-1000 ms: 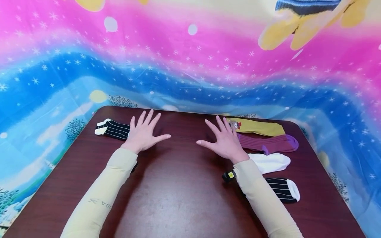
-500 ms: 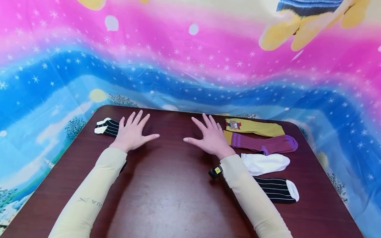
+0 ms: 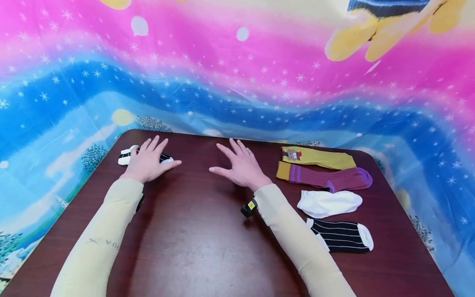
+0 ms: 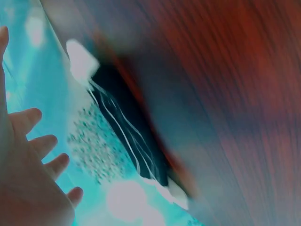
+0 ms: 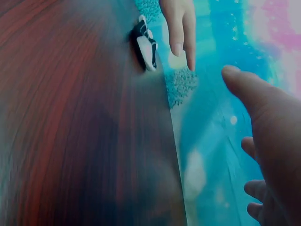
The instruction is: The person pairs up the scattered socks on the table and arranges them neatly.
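A black sock with white stripes and white ends lies at the far left of the table. My left hand hovers over it with fingers spread, hiding its middle in the head view; the left wrist view shows a gap between hand and sock. My right hand is held over the table's far middle, fingers spread and holding nothing. To its right lie a mustard sock with a bear face, a maroon and purple sock, a white sock and another black striped sock, partly behind the right sleeve.
The dark wooden table has rounded far corners. A colourful printed cloth hangs right behind it and along both sides. A black strap device sits at the right wrist.
Both hands have moved left with fingers spread. The left now covers the middle of the far-left black striped sock; the right has moved away from the row of socks, uncovering their cuffs.
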The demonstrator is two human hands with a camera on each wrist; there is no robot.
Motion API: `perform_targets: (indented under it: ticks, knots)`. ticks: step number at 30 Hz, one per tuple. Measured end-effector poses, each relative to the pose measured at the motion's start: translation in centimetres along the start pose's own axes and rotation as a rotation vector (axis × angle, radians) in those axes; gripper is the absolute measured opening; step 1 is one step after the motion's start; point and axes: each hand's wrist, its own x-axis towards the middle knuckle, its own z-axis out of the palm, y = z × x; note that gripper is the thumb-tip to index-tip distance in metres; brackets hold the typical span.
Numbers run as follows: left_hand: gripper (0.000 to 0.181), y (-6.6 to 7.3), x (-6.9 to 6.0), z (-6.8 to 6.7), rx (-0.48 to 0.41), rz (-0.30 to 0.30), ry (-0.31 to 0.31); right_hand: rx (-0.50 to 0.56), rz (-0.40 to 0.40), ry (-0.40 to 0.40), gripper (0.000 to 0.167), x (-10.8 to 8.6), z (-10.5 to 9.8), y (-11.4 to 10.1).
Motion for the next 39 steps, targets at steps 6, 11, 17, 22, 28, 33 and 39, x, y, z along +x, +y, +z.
perform_targets:
  ticks: [6, 11, 17, 22, 28, 33, 39]
  knots:
    - [0.098, -3.1, 0.8, -1.1, -0.001, -0.035, 0.055, 0.018, -0.054, -0.033, 0.081, 1.3, 0.5, -1.7]
    - [0.097, -5.2, 1.2, -1.8, 0.001, -0.077, 0.076, 0.032, -0.076, -0.047, 0.079, 2.7, 0.5, -3.6]
    - [0.096, -6.3, 1.5, -2.8, -0.010, -0.119, 0.055, 0.023, -0.101, -0.065, 0.079, 4.3, 0.2, -6.0]
    - [0.073, -7.0, 1.3, -3.4, -0.019, -0.147, 0.026, -0.023, -0.123, -0.104, 0.077, 5.3, 0.9, -7.7]
    - [0.056, -8.3, 0.6, -2.0, -0.034, -0.153, -0.008, 0.006, -0.130, -0.171, 0.079, 5.6, 2.8, -9.9]
    - [0.059, -9.1, 0.2, -0.2, -0.063, -0.165, -0.047, 0.024, -0.131, -0.200, 0.076, 5.3, 4.0, -10.8]
    - [0.068, -8.9, 0.1, 0.4, -0.073, -0.199, -0.063, 0.004, -0.105, -0.236, 0.075, 4.8, 5.2, -10.3]
